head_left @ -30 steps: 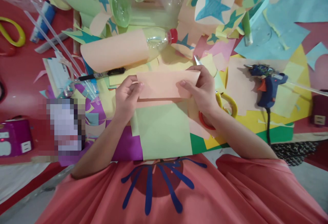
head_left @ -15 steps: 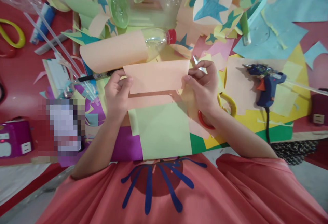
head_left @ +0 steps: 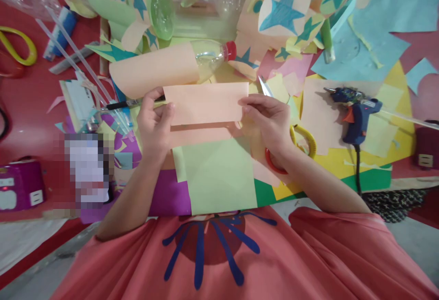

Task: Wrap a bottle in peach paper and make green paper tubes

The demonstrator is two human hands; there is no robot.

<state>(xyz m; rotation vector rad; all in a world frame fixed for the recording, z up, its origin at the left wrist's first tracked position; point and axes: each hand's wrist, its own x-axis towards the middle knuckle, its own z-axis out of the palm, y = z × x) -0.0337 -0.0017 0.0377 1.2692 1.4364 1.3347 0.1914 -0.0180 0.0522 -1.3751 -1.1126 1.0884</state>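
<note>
A folded strip of peach paper (head_left: 207,103) is stretched level between my hands. My left hand (head_left: 156,124) pinches its left end, and my right hand (head_left: 269,119) pinches its right end between thumb and fingers. Beneath the strip lies more peach paper, with a light green sheet (head_left: 221,176) nearer to me. Just beyond the strip, a clear bottle with a red cap (head_left: 229,50) lies on its side, wrapped in peach paper (head_left: 156,69). Scissors with yellow and red handles (head_left: 303,140) lie partly under my right hand.
A blue glue gun (head_left: 360,117) rests at the right, its cord running toward me. Paper-covered bottles and star cut-outs (head_left: 283,11) fill the back. At the left are clear straws, a pen (head_left: 118,104), a blurred-out object (head_left: 85,169) and a purple box (head_left: 22,185).
The fingers of my right hand have straightened and closed over the strip's right end, which has shifted slightly left. The view has moved a little.
</note>
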